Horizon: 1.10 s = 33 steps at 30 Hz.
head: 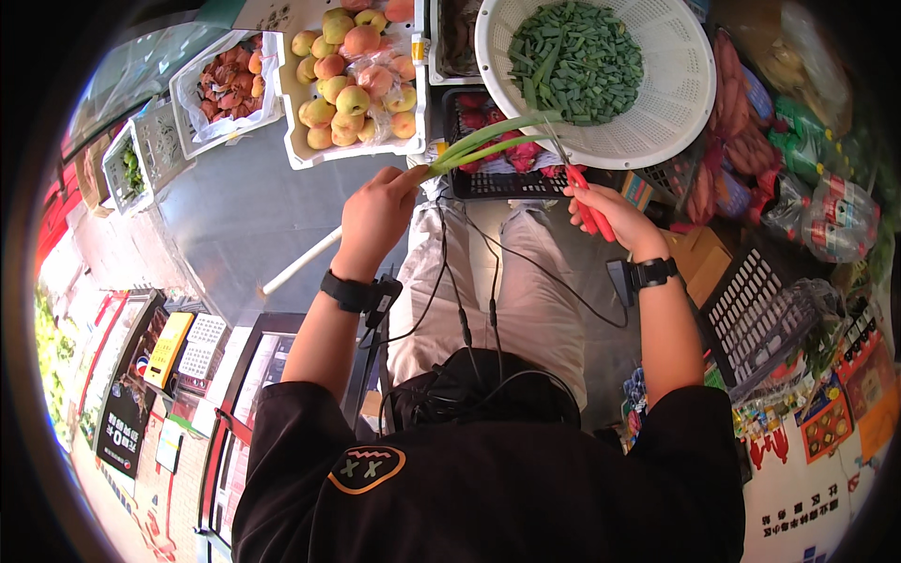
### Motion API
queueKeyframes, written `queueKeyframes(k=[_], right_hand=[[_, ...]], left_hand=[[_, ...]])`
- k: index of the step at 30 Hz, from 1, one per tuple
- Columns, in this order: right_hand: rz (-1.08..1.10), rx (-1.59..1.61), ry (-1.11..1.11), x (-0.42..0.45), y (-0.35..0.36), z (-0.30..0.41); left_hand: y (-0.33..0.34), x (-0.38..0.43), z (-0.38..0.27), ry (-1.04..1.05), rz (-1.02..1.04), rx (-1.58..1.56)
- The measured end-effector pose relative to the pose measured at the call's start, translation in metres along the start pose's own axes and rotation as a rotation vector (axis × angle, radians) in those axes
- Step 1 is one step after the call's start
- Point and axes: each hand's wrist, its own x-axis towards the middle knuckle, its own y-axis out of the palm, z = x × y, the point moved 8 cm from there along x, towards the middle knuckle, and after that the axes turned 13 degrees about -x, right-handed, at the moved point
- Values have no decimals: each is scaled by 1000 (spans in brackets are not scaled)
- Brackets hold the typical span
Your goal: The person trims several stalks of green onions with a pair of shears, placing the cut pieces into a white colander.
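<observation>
My left hand is closed around a leek or large green onion; its white stalk hangs out below the hand towards the lower left, and its green leaves reach right to the basket's rim. My right hand holds red-handled scissors, whose blades meet the leaf tips; how far the blades are apart is hard to tell. Beyond them, a white perforated plastic basket holds a heap of cut green pieces.
A black crate of dragon fruit stands under the basket's near left side. Left of it is a white crate of peaches. Bagged produce and plastic bottles lie at right. Black cables hang before my legs.
</observation>
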Motion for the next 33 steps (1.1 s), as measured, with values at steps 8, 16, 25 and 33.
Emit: queueKeyframes(k=[8, 16, 25, 33], right_hand=[[-31, 54, -23, 6, -10, 7], [-19, 40, -87, 4, -10, 13], [-37, 109, -111, -5, -15, -7], [-70, -20, -111, 4, 5, 20]], left_hand=[[-2, 2, -6, 48, -20, -66], [5, 3, -6, 61, 52, -53], [-1, 4, 7, -34, -20, -48], [14, 2, -14, 44, 86, -46]])
